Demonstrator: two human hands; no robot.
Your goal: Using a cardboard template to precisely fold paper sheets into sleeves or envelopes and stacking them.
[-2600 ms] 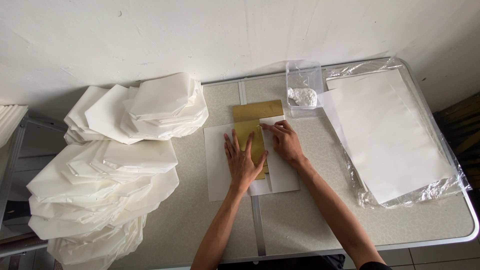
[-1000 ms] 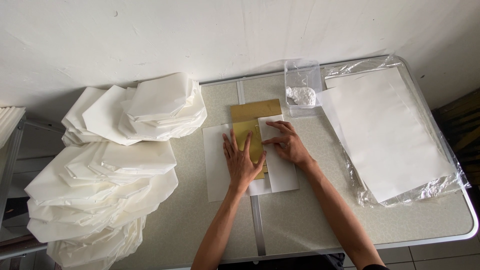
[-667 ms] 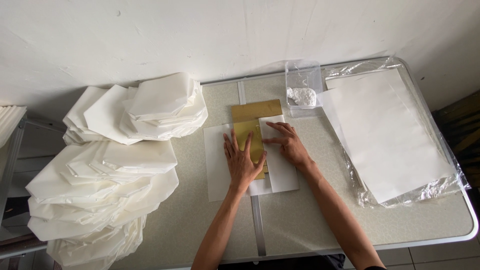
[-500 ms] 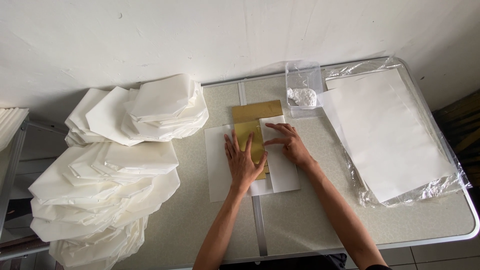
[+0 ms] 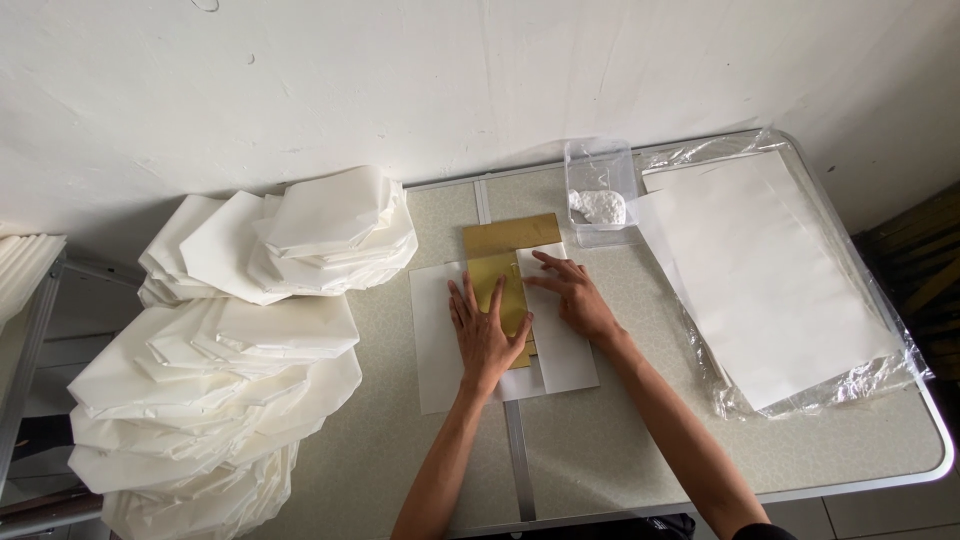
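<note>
I am pressing a gold card [image 5: 508, 240] onto a white paper sheet [image 5: 440, 340] lying mid-bench. My left hand [image 5: 487, 335] is lying flat and spread on the card; my right hand [image 5: 570, 298] is resting open on the folded paper flap beside it (neither gripping anything). Beyond are sitting a clear box [image 5: 598, 190], a bagged paper stack [image 5: 770, 280] and folded white piles [image 5: 250, 330] on the bench [image 5: 620, 450].

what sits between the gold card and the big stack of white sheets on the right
In the head view, a clear plastic box holding a white lump sits between the gold card and the stack of white sheets.
</note>
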